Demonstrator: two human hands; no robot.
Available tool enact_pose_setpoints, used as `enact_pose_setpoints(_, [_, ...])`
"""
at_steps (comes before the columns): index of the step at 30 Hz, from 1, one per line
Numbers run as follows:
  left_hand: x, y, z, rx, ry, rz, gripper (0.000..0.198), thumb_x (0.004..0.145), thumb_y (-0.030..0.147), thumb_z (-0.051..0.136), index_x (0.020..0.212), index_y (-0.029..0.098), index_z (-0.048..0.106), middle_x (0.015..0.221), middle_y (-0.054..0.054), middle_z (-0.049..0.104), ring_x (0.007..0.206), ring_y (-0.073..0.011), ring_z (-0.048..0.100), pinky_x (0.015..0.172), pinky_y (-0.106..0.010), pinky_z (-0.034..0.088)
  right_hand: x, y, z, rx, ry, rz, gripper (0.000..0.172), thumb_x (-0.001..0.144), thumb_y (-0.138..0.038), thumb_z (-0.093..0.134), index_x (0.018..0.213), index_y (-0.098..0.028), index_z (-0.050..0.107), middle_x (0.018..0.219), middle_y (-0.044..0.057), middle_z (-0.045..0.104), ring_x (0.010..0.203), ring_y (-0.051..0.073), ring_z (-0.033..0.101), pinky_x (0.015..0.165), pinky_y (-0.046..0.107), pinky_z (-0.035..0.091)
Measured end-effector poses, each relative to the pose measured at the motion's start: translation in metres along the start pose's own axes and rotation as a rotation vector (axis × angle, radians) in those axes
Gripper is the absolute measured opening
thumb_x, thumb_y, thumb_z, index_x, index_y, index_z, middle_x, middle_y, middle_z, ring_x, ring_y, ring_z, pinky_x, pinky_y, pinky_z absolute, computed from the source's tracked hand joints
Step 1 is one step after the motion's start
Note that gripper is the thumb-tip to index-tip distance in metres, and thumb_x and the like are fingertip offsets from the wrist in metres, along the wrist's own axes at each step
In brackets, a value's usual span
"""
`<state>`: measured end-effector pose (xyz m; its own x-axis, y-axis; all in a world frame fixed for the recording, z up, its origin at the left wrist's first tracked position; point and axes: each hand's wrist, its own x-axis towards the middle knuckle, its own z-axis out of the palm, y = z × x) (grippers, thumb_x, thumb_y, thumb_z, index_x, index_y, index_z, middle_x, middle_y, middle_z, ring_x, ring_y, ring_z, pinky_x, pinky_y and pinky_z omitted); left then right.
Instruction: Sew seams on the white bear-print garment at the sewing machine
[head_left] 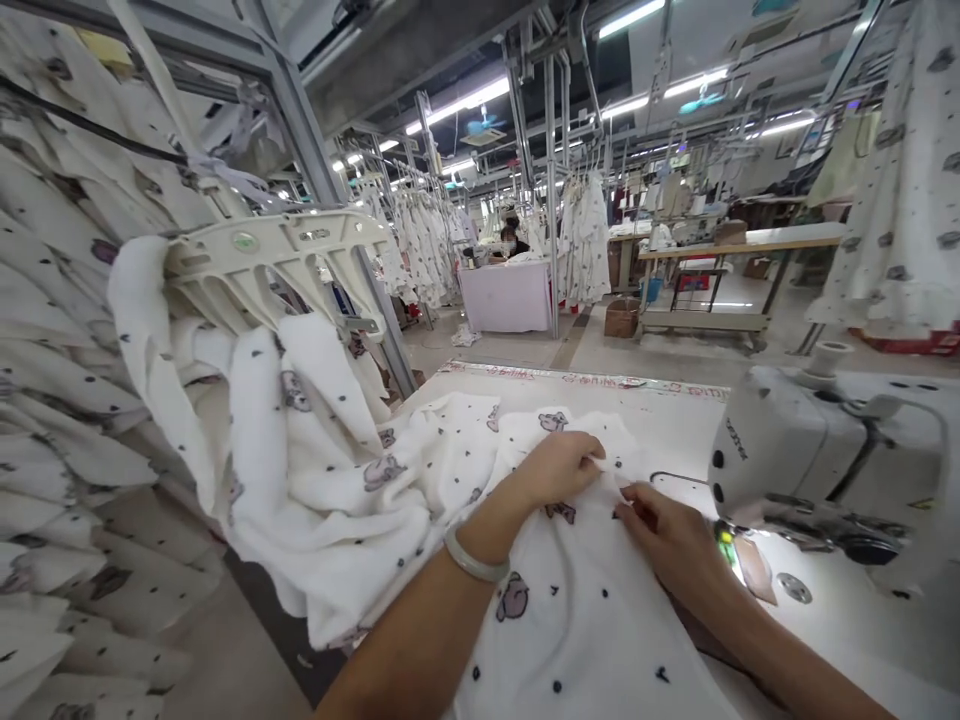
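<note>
Pinching the cloth [592,640]: that's the step in hand, probably sorting out and lining up one edge.
Left hand [559,468]: bangle [474,555] on the wrist, fingers curled tight on the cloth, around 4 o'clock from mid-view.
Right hand [671,528]: thumb and finger nipping the same bit, just off at 4 o'clock from the left.
Table [660,400]: cloth lies over it and runs down to 6 o'clock, kinda wrinkly.
Rack [277,245]: white plastic, 10 o'clock, with draped cloth [259,420] in the same print; can't tell if it's all one piece.
Sewing machine [772,450]: 3 to 4 o'clock, light glowing beneath, pinched bit apart from its head.
Loose folds: next move likely calls for firm pinches and gentle smoothing; soft stuff could slip, tbh.
</note>
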<state>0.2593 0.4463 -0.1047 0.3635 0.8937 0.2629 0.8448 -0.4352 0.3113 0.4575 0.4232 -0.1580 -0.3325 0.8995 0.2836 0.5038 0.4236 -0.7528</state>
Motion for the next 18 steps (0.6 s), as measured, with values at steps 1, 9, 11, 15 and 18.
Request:
enact_pose_setpoints(1, [-0.001,-0.004,-0.005,0.008,0.027,-0.013,0.033,0.084,0.002,0.050,0.105,0.013,0.073,0.104,-0.006,0.076,0.097,-0.0162,0.070,0.090,-0.025,0.054,-0.002,0.000,0.000,0.029,-0.020,-0.010,0.033,0.094,-0.049,0.051,0.085,-0.024,0.070,0.062,-0.002,0.062,0.059,0.019,0.060,0.056,0.030,0.049])
enact_pose_setpoints(9, [-0.010,-0.008,-0.025,0.107,0.084,-0.048,0.038,0.083,0.004,0.046,0.100,0.022,0.074,0.107,-0.001,0.074,0.104,-0.0177,0.068,0.082,-0.027,0.051,-0.016,0.014,-0.018,0.231,-0.080,0.037,0.037,0.090,-0.059,0.057,0.083,-0.024,0.069,0.076,0.001,0.066,0.070,0.022,0.064,0.057,0.026,0.052])
enact_pose_setpoints(11, [-0.011,-0.004,-0.026,0.130,0.059,-0.034,0.037,0.084,0.006,0.045,0.099,0.024,0.074,0.106,0.001,0.074,0.104,-0.0177,0.068,0.078,-0.027,0.049,-0.015,0.015,-0.019,0.258,-0.071,0.048,0.037,0.088,-0.058,0.057,0.076,-0.025,0.068,0.070,0.001,0.064,0.063,0.021,0.062,0.054,0.026,0.051])
enact_pose_setpoints(15, [-0.014,0.000,-0.031,0.171,0.014,-0.002,0.034,0.084,0.010,0.044,0.096,0.023,0.072,0.103,0.000,0.074,0.101,-0.0189,0.067,0.076,-0.029,0.047,-0.017,0.014,-0.018,0.297,-0.045,0.058,0.033,0.083,-0.057,0.061,0.073,-0.025,0.066,0.069,0.000,0.062,0.062,0.019,0.058,0.052,0.024,0.049])
enact_pose_setpoints(18, [-0.015,0.001,-0.033,0.183,-0.008,0.023,0.029,0.083,0.014,0.043,0.092,0.022,0.070,0.101,-0.001,0.074,0.097,-0.0192,0.066,0.072,-0.030,0.044,-0.021,0.016,-0.018,0.336,-0.043,0.073,0.034,0.086,-0.057,0.059,0.073,-0.026,0.064,0.068,-0.001,0.056,0.060,0.017,0.053,0.052,0.023,0.045])
